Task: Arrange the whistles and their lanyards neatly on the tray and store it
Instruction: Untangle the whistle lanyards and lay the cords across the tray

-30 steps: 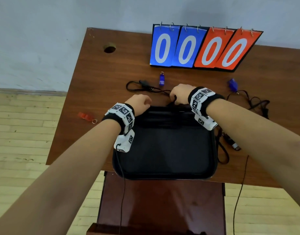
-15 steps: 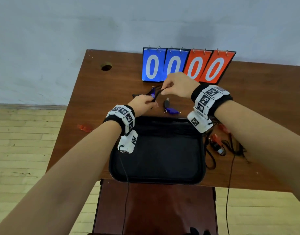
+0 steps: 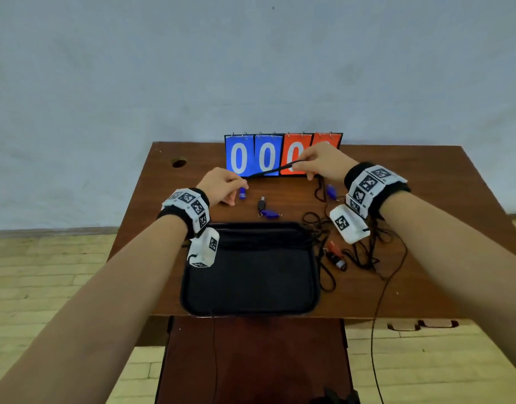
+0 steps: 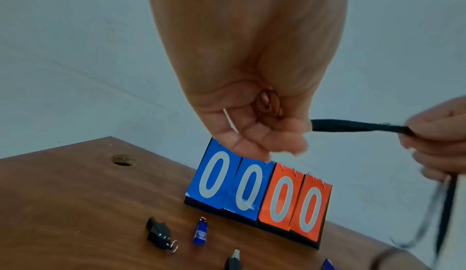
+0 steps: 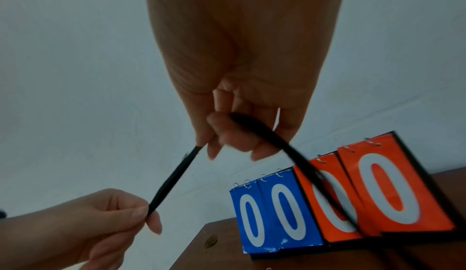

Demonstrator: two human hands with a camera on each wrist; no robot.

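A black lanyard [image 3: 268,170] is stretched taut above the table between my hands. My left hand [image 3: 238,185] pinches its left end [image 4: 317,124], and a small metal ring [image 4: 268,102] shows in that palm. My right hand [image 3: 304,168] grips the cord [image 5: 174,180] in front of the scoreboard, and the rest hangs down from it. The black tray [image 3: 251,275] lies at the table's near edge with nothing in it. Between tray and scoreboard lie blue whistles [image 3: 243,193] [image 3: 269,214] [image 3: 332,191] and a black whistle [image 3: 261,203].
A flip scoreboard [image 3: 252,156] showing zeros stands at the back of the brown table [image 3: 425,199]. Right of the tray lies a tangle of black lanyards [image 3: 364,252] with a red whistle [image 3: 334,246]. A round hole [image 3: 179,163] is at the far left.
Both hands left the tray's far rim, lifted a lanyard off the table and drew apart, pulling it taut. The head view has tilted up and back.
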